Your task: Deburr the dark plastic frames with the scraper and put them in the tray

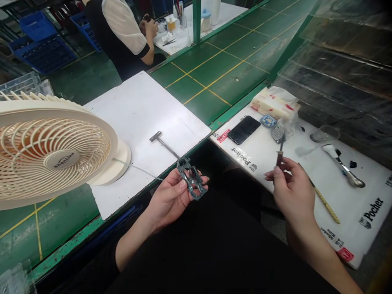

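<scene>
My left hand (167,198) is closed around the edge of a small dark grey-green openwork plastic part (192,179), shaped like a model car shell, above the front edge of the bench. Behind that part, a metal T-shaped rod (167,145) runs over the white board; whether the two touch, I cannot tell. In my right hand (292,190), thumb and fingers pinch a slim tool with a brown handle (279,158) and a narrow dark tip pointing up and away. Its exact kind is unclear. The hands are well apart.
A cream fan (61,159) stands at left on the white board (131,122). On the right-hand board lie a black phone (244,129), a tissue pack (274,104), a clear cup (325,134), a metal-ended tool (344,165) and a yellow patterned stick (326,204). A co-worker (125,32) sits across.
</scene>
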Demonstrator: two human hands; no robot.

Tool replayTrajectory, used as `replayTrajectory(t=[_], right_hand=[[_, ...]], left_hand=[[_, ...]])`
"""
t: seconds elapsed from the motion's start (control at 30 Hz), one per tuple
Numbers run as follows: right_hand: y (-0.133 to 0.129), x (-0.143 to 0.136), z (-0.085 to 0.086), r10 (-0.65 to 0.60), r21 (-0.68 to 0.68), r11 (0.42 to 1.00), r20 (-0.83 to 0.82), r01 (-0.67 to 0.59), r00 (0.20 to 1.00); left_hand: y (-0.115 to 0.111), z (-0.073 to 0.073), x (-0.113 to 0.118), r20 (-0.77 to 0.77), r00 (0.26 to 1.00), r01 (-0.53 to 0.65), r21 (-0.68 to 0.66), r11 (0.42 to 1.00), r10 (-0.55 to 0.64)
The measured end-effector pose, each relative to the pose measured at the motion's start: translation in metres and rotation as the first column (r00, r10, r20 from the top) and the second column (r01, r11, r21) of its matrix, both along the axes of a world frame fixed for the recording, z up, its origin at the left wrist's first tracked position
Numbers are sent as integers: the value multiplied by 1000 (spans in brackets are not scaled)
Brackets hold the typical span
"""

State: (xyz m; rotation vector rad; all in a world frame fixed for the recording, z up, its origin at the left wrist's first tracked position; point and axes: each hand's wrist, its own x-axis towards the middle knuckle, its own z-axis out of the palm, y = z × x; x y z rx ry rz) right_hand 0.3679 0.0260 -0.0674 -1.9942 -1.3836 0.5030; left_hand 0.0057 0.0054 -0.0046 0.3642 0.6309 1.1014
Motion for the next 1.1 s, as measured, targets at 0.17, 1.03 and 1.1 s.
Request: replayTrajectory(t=[0.17,1.03,1.1], right_hand=[[-8,-50,38,156,-46,981,-380,-188,912],[-7,-71,97,795,226,605,-225,-764,563],[-7,-72,97,818,243,575,-209,-781,537]], left_hand=[[-1,0,-1,39,995,92,3,996,-92],[-9,-2,-1,-5,984,176,152,973,-177],[-9,-1,0,0,981,192,161,968,-194]])
